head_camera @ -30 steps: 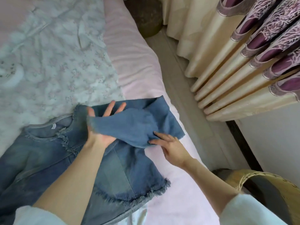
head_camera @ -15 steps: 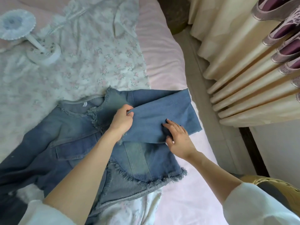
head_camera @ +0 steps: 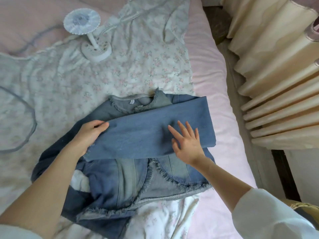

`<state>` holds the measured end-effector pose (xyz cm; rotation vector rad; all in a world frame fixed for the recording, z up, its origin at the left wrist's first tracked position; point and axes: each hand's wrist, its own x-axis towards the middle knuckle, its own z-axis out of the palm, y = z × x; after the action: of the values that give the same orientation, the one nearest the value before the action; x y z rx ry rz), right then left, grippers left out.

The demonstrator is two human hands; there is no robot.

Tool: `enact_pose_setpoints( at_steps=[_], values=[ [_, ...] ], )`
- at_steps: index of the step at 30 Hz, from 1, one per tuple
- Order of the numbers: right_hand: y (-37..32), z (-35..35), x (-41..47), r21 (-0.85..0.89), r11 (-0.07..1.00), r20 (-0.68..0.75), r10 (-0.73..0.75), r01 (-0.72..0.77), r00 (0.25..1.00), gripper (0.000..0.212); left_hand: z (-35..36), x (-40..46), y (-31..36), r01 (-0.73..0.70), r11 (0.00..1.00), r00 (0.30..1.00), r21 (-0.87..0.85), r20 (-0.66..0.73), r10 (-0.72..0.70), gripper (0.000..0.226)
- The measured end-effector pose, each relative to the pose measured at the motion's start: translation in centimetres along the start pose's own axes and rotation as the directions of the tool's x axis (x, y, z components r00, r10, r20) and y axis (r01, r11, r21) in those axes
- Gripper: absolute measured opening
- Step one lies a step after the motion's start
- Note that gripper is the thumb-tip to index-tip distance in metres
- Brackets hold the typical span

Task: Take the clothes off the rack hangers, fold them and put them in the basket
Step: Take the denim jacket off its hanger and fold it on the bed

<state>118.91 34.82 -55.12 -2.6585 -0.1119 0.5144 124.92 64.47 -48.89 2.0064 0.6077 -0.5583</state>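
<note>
The blue denim jacket with frayed edges (head_camera: 131, 173) lies on the pink bed (head_camera: 222, 118). Its sleeve (head_camera: 148, 135), lifted a second ago, now lies flat across the chest. The left hand (head_camera: 89, 133) pinches the cuff; the right hand (head_camera: 188, 144), fingers straight, presses it. One fold is nearly made.

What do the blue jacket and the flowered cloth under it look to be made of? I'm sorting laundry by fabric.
The blue jacket looks like denim: matte, washed blue, with frayed raw edges and stitched seams. The flowered cloth looks like thin woven cotton, matte and wrinkled, white with a small pink print; the exact fibre cannot be told.
</note>
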Motion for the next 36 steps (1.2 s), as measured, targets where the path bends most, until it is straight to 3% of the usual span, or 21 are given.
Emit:
enact_pose_setpoints(
  at_steps=[3, 6, 8, 12, 14, 16, 18, 20, 22, 23, 25, 26, 27, 28, 29, 32, 34, 36],
  values=[
    [-2.0, 2.0, 0.1, -0.075, 0.997, 0.177, 0.004, 0.009, 0.984, 0.055, -1.3, -0.3, -3.2, 0.214, 0.948, 0.97, -0.236, 0.166, -0.178, 0.026],
    [-3.5, 3.3, -0.2, -0.129, 0.991, 0.236, 0.015, 0.016, 0.972, 0.056, -1.3, -1.0, -6.0, 0.218, 0.964, 0.948, -0.151, 0.266, -0.173, 0.034],
    [-4.6, 4.0, -0.5, -0.155, 0.987, 0.228, -0.004, 0.04, 0.974, 0.056, -1.5, -1.2, -7.4, 0.131, 0.986, 0.974, -0.104, 0.2, -0.109, 0.029],
    [-7.7, 4.9, -0.7, -0.159, 0.978, 0.171, -0.105, 0.133, 0.98, 0.058, -1.4, -0.8, -8.2, -0.061, 0.984, 0.998, -0.165, -0.04, 0.056, 0.012],
    [-9.4, 5.4, -0.5, -0.179, 0.963, 0.172, -0.172, 0.202, 0.97, 0.065, -1.2, -0.5, -7.9, -0.099, 0.989, 0.98, 0.111, -0.161, 0.117, 0.013],
    [-11.0, 6.5, -0.1, -0.21, 0.94, 0.233, -0.218, 0.268, 0.948, 0.062, -1.9, -0.3, -8.5, -0.102, 0.907, 0.935, 0.409, -0.272, 0.227, 0.019],
    [-13.1, 7.6, 0.3, -0.228, 0.935, 0.366, -0.175, 0.271, 0.914, 0.057, -3.6, -0.4, -10.0, -0.116, 0.836, 0.854, 0.537, -0.376, 0.36, 0.018],
    [-15.0, 7.9, 0.6, -0.196, 0.958, 0.411, -0.113, 0.209, 0.904, 0.056, -5.3, -0.6, -11.4, -0.025, 0.818, 0.782, 0.575, -0.498, 0.375, 0.024],
    [-17.2, 8.0, 0.3, -0.065, 0.978, 0.341, -0.164, 0.197, 0.926, 0.051, -7.7, -0.7, -12.8, 0.163, 0.834, 0.809, 0.526, -0.556, 0.193, 0.036],
    [-18.1, 8.1, -0.2, 0.013, 0.974, 0.29, -0.219, 0.225, 0.932, 0.048, -8.5, -0.7, -13.6, 0.216, 0.875, 0.852, 0.433, -0.522, 0.048, 0.041],
    [-20.2, 8.6, -1.4, 0.161, 0.952, 0.278, -0.297, 0.261, 0.913, 0.04, -10.5, -0.5, -15.6, 0.262, 0.963, 0.927, -0.067, -0.259, -0.271, 0.045],
    [-21.1, 8.9, -2.1, 0.233, 0.942, 0.313, -0.309, 0.242, 0.898, 0.037, -11.3, -0.8, -16.4, 0.287, 0.884, 0.942, -0.369, -0.058, -0.33, 0.045],
    [-22.2, 9.3, -2.8, 0.29, 0.932, 0.366, -0.316, 0.216, 0.875, 0.035, -12.0, -1.3, -17.0, 0.329, 0.73, 0.929, -0.599, 0.068, -0.363, 0.047],
    [-23.2, 9.9, -3.4, 0.313, 0.929, 0.425, -0.323, 0.198, 0.845, 0.036, -12.5, -1.7, -17.6, 0.363, 0.615, 0.909, -0.7, 0.122, -0.398, 0.049],
    [-24.2, 10.6, -4.0, 0.288, 0.934, 0.482, -0.333, 0.213, 0.81, 0.041, -12.8, -2.0, -18.2, 0.395, 0.567, 0.89, -0.723, 0.148, -0.432, 0.047],
    [-25.8, 13.0, -5.2, -0.052, 0.931, 0.602, -0.26, 0.362, 0.755, 0.065, -12.1, -3.1, -18.5, 0.453, 0.739, 0.873, -0.499, 0.079, -0.482, 0.029],
    [-27.1, 14.3, -5.5, -0.22, 0.889, 0.604, -0.198, 0.401, 0.772, 0.052, -12.1, -3.4, -18.7, 0.468, 0.738, 0.873, -0.486, 0.125, -0.471, 0.028],
    [-28.1, 14.7, -5.5, -0.22, 0.895, 0.585, -0.198, 0.389, 0.787, 0.033, -12.6, -4.1, -18.5, 0.452, 0.697, 0.891, -0.556, 0.246, -0.382, 0.026]
  ],
)
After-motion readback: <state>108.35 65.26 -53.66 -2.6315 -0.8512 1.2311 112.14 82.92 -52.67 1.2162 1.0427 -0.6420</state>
